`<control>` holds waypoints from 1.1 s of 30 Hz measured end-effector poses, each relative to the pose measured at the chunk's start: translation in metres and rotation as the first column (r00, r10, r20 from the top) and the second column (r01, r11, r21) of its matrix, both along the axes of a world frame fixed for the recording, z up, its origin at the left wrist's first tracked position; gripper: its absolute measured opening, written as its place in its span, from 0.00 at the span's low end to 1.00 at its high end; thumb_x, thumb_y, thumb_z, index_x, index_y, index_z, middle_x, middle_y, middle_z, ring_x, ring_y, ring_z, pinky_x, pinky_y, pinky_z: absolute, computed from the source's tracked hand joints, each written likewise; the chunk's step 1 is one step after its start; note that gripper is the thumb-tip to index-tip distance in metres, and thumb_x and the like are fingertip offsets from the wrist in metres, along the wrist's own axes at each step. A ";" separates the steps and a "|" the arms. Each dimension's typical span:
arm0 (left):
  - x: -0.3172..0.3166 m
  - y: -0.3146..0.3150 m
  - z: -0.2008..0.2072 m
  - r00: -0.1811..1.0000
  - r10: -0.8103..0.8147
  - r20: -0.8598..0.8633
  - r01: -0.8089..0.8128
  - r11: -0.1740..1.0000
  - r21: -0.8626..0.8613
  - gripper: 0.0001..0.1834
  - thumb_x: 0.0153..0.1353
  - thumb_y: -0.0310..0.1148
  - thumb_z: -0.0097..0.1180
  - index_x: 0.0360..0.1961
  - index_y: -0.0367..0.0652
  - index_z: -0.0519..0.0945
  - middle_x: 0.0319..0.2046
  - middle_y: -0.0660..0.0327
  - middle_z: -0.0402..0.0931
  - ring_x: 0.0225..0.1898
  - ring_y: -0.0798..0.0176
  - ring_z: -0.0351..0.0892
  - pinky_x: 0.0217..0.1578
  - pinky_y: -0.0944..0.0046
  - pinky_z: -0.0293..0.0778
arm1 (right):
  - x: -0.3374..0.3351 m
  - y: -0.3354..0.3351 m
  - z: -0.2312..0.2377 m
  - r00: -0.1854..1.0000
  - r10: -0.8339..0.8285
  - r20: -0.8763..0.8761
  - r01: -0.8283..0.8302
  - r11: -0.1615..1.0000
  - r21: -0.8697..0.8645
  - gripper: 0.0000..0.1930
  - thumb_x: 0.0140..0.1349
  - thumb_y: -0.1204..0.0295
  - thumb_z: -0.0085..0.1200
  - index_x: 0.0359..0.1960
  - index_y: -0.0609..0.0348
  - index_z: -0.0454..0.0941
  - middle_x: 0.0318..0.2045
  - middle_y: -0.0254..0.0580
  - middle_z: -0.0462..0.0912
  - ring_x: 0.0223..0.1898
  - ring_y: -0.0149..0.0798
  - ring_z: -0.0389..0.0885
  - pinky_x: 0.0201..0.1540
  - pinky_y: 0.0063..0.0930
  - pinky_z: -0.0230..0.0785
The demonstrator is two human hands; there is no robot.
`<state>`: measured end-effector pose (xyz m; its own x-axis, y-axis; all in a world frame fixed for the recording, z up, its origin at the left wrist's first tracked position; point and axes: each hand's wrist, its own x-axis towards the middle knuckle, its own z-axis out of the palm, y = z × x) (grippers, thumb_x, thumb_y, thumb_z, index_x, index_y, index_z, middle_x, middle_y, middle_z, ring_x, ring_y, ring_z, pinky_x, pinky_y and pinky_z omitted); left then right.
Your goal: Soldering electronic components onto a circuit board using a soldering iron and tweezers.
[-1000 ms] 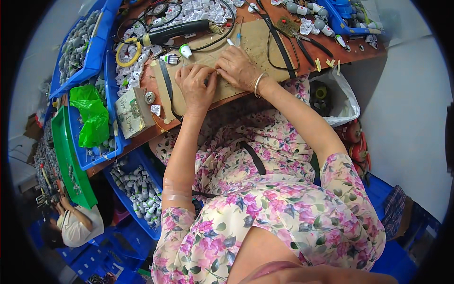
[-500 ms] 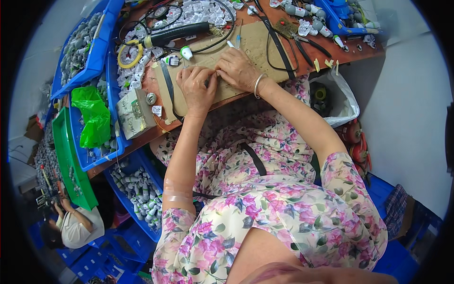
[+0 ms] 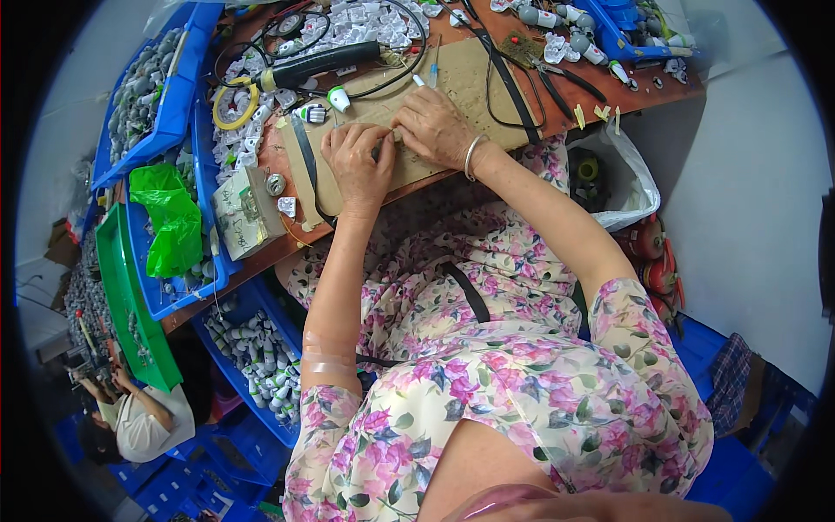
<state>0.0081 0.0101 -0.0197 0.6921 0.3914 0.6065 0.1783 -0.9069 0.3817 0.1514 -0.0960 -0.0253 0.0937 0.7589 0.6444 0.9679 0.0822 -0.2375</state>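
Observation:
My left hand (image 3: 358,165) and my right hand (image 3: 433,128) are close together over a cardboard sheet (image 3: 474,91) on the table. The fingers of both are curled and pinched, nearly meeting. A bit of something dark shows by my left thumb; what either hand grips is hidden by the fingers. Just beyond my left hand lie a green-and-white bulb housing (image 3: 338,99) and a small striped white part (image 3: 310,114). A small white piece (image 3: 418,80) shows past my right fingertips, near a thin blue-handled tool (image 3: 433,75).
A black cylindrical tool (image 3: 326,63) with a looped cable lies across the back, among white plastic parts (image 3: 374,22). Pliers (image 3: 550,76) lie right; a yellow tape roll (image 3: 219,113) is left. Blue bins (image 3: 178,87) and a green tray (image 3: 113,261) flank the table. Another person (image 3: 156,422) works lower left.
The view has shifted slightly, so the table things sit a little further left. Both hands keep nearly the same pose over the cardboard. The other person's arms have moved a little.

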 end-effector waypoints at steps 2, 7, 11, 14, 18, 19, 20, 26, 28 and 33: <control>0.001 0.000 0.000 1.000 -0.001 -0.008 0.001 1.000 0.012 0.04 0.55 0.33 0.64 0.30 0.48 0.83 0.33 0.66 0.80 0.45 0.57 0.74 0.58 0.51 0.59 | 0.000 -0.001 0.000 1.000 0.005 0.007 -0.005 1.000 -0.008 0.05 0.56 0.72 0.58 0.33 0.56 0.77 0.35 0.40 0.74 0.44 0.44 0.73 0.50 0.38 0.67; 0.002 -0.001 0.002 0.999 -0.005 -0.033 0.007 0.999 0.039 0.04 0.55 0.33 0.64 0.30 0.48 0.83 0.34 0.65 0.80 0.45 0.57 0.74 0.58 0.51 0.59 | 0.001 0.000 -0.002 0.998 0.007 0.066 -0.005 1.000 -0.022 0.06 0.57 0.70 0.59 0.34 0.55 0.77 0.37 0.39 0.75 0.45 0.44 0.73 0.51 0.38 0.67; 0.000 -0.002 0.005 0.999 -0.021 -0.035 0.022 0.999 0.045 0.04 0.54 0.33 0.63 0.30 0.48 0.83 0.33 0.65 0.80 0.45 0.56 0.74 0.58 0.51 0.59 | 0.000 -0.001 0.000 0.998 0.019 0.063 -0.017 0.999 -0.033 0.06 0.58 0.70 0.58 0.35 0.55 0.77 0.37 0.39 0.76 0.46 0.44 0.74 0.52 0.38 0.66; 0.000 -0.001 0.001 1.000 -0.012 -0.016 0.012 1.000 0.016 0.04 0.55 0.33 0.63 0.30 0.47 0.83 0.33 0.65 0.80 0.45 0.56 0.74 0.58 0.51 0.59 | 0.000 -0.001 0.000 1.000 0.018 0.014 -0.018 1.000 -0.026 0.06 0.59 0.69 0.58 0.35 0.55 0.77 0.38 0.38 0.76 0.46 0.44 0.74 0.53 0.38 0.66; 0.002 -0.001 0.001 1.000 -0.003 -0.027 0.004 0.999 0.035 0.04 0.55 0.33 0.63 0.30 0.47 0.83 0.33 0.64 0.80 0.45 0.55 0.74 0.58 0.51 0.59 | 0.000 -0.001 0.001 0.999 0.011 0.047 -0.012 1.000 0.005 0.06 0.60 0.69 0.59 0.35 0.55 0.77 0.38 0.39 0.76 0.46 0.44 0.74 0.53 0.38 0.66; 0.002 -0.001 0.002 0.999 -0.003 -0.032 0.004 0.999 0.033 0.04 0.55 0.33 0.63 0.30 0.47 0.83 0.33 0.64 0.80 0.45 0.55 0.74 0.58 0.51 0.59 | 0.000 -0.001 0.000 0.999 0.008 0.054 -0.008 1.000 0.004 0.06 0.59 0.70 0.59 0.35 0.56 0.77 0.37 0.39 0.76 0.46 0.44 0.74 0.53 0.38 0.67; 0.001 -0.001 0.002 0.999 -0.003 -0.036 0.004 1.000 0.031 0.04 0.55 0.33 0.63 0.30 0.46 0.83 0.33 0.63 0.80 0.45 0.55 0.74 0.58 0.51 0.59 | 0.000 0.000 -0.001 0.999 0.007 0.054 -0.008 1.000 0.003 0.06 0.59 0.70 0.59 0.35 0.56 0.77 0.37 0.39 0.76 0.46 0.44 0.74 0.53 0.38 0.67; 0.001 -0.002 0.003 0.999 0.008 -0.043 -0.007 0.999 0.032 0.04 0.56 0.34 0.62 0.30 0.46 0.83 0.32 0.63 0.79 0.44 0.55 0.74 0.57 0.51 0.59 | 0.003 0.003 -0.006 0.998 0.046 0.038 -0.047 0.999 0.023 0.06 0.59 0.71 0.59 0.34 0.57 0.76 0.36 0.40 0.74 0.45 0.45 0.73 0.51 0.36 0.67; 0.001 -0.002 0.002 0.999 0.010 -0.047 -0.009 0.999 0.035 0.04 0.56 0.34 0.62 0.30 0.46 0.83 0.32 0.63 0.79 0.44 0.55 0.74 0.57 0.51 0.59 | 0.002 0.003 -0.006 0.999 0.047 0.021 -0.047 0.999 0.026 0.06 0.59 0.71 0.59 0.33 0.57 0.75 0.36 0.41 0.74 0.44 0.45 0.73 0.50 0.37 0.68; 0.002 -0.002 0.002 0.998 0.015 -0.056 -0.012 0.999 0.052 0.04 0.56 0.34 0.62 0.30 0.47 0.82 0.33 0.63 0.79 0.44 0.55 0.74 0.57 0.51 0.59 | 0.003 0.002 -0.003 0.998 0.051 -0.024 -0.051 0.999 0.000 0.07 0.57 0.70 0.59 0.33 0.57 0.75 0.35 0.42 0.73 0.43 0.47 0.72 0.49 0.38 0.68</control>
